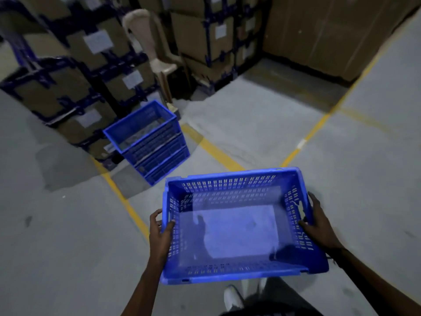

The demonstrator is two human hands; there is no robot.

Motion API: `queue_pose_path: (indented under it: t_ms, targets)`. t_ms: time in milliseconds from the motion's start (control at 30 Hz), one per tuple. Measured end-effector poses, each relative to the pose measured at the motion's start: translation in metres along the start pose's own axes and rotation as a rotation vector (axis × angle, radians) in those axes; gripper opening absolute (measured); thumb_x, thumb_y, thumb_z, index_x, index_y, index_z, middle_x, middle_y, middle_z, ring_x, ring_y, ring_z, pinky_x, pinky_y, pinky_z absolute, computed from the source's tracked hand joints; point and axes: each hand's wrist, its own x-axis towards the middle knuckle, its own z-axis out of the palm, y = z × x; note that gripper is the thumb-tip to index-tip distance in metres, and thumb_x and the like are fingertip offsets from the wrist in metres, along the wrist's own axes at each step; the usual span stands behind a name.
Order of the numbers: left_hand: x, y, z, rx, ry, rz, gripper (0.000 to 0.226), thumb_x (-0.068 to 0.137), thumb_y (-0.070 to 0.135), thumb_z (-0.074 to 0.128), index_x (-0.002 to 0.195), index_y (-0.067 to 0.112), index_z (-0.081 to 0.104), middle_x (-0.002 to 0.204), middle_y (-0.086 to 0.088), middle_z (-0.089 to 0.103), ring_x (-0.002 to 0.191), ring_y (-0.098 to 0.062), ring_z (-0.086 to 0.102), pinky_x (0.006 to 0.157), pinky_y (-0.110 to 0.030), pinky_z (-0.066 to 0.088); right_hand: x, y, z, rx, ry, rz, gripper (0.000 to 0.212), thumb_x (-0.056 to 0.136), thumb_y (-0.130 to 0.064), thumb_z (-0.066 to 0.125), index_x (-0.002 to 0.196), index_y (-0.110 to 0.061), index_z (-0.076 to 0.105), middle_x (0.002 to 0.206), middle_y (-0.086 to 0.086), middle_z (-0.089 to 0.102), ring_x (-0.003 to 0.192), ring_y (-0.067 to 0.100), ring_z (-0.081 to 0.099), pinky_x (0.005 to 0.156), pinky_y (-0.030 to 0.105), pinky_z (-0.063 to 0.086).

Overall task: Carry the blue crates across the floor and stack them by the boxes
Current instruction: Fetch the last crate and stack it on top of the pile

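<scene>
I hold an empty blue slotted crate level in front of me, above the grey floor. My left hand grips its left rim, thumb inside the wall and fingers outside. My right hand grips the right rim the same way. Ahead and to the left, a stack of blue crates stands on the floor against the stacked cardboard boxes. The top crate of that stack is open and looks empty.
Yellow floor lines cross between me and the stack. A beige plastic chair stands among the boxes behind it. More strapped boxes and a brown board wall close off the back. My white shoe shows below the crate.
</scene>
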Motion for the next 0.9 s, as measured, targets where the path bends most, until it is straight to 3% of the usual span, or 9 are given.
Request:
queue_pose_path:
  t_ms: [133, 200, 367, 500, 600, 800, 900]
  targets:
    - [0.025, -0.002, -0.022, -0.057, 0.146, -0.04, 0.042, 0.093, 0.025, 0.069, 0.119, 0.052, 0.048, 0.094, -0.018, 0.068, 0.078, -0.036, 0.071, 0.063, -0.048, 0.057, 0.071, -0.037, 0.031, -0.043, -0.034, -0.07, 0.092, 0.08, -0.003, 0.071, 0.15, -0.039, 0.024, 0.121, 0.007, 0.055, 0.083, 0.023, 0.062, 0.078, 0.035, 0.052]
    - [0.043, -0.001, -0.029, -0.065, 0.196, -0.052, 0.044, 0.096, 0.021, 0.068, 0.12, 0.051, 0.048, 0.096, -0.018, 0.068, 0.077, -0.034, 0.071, 0.062, -0.047, 0.057, 0.106, -0.053, 0.045, -0.06, -0.058, -0.114, 0.09, 0.081, -0.001, 0.07, 0.152, -0.033, 0.025, 0.117, 0.008, 0.056, 0.082, 0.024, 0.062, 0.074, 0.032, 0.05]
    - [0.093, 0.012, -0.037, -0.104, 0.291, -0.072, 0.042, 0.098, 0.02, 0.065, 0.128, 0.042, 0.047, 0.103, -0.019, 0.066, 0.083, -0.035, 0.071, 0.068, -0.053, 0.059, 0.206, -0.089, 0.08, -0.098, -0.164, -0.253, 0.088, 0.082, -0.001, 0.069, 0.146, -0.044, 0.025, 0.129, 0.006, 0.054, 0.1, 0.026, 0.057, 0.075, 0.023, 0.045]
    - [0.135, 0.04, -0.038, -0.139, 0.382, -0.082, 0.046, 0.086, 0.034, 0.07, 0.126, 0.044, 0.05, 0.101, -0.016, 0.069, 0.085, -0.036, 0.072, 0.073, -0.057, 0.06, 0.278, -0.115, 0.105, -0.071, -0.235, -0.264, 0.092, 0.081, -0.006, 0.072, 0.142, -0.054, 0.022, 0.121, 0.008, 0.058, 0.102, 0.03, 0.06, 0.081, 0.035, 0.046]
    - [0.166, 0.058, -0.037, -0.142, 0.437, -0.099, 0.049, 0.08, 0.04, 0.069, 0.125, 0.047, 0.051, 0.099, -0.015, 0.069, 0.086, -0.035, 0.071, 0.076, -0.058, 0.059, 0.331, -0.137, 0.116, -0.086, -0.295, -0.281, 0.093, 0.08, -0.004, 0.07, 0.138, -0.057, 0.02, 0.116, 0.011, 0.061, 0.096, 0.028, 0.062, 0.076, 0.034, 0.046]
    - [0.222, 0.087, -0.035, -0.197, 0.546, -0.108, 0.046, 0.082, 0.032, 0.071, 0.122, 0.043, 0.053, 0.095, -0.017, 0.07, 0.081, -0.036, 0.072, 0.074, -0.057, 0.059, 0.422, -0.189, 0.142, -0.079, -0.378, -0.337, 0.086, 0.082, -0.005, 0.067, 0.143, -0.049, 0.025, 0.11, 0.009, 0.06, 0.094, 0.021, 0.063, 0.083, 0.04, 0.05]
    - [0.246, 0.095, -0.035, -0.207, 0.582, -0.121, 0.044, 0.089, 0.022, 0.071, 0.122, 0.044, 0.052, 0.097, -0.017, 0.07, 0.082, -0.036, 0.072, 0.074, -0.054, 0.059, 0.459, -0.215, 0.158, -0.066, -0.4, -0.348, 0.084, 0.083, -0.007, 0.068, 0.148, -0.041, 0.027, 0.116, 0.009, 0.057, 0.091, 0.018, 0.065, 0.08, 0.037, 0.049]
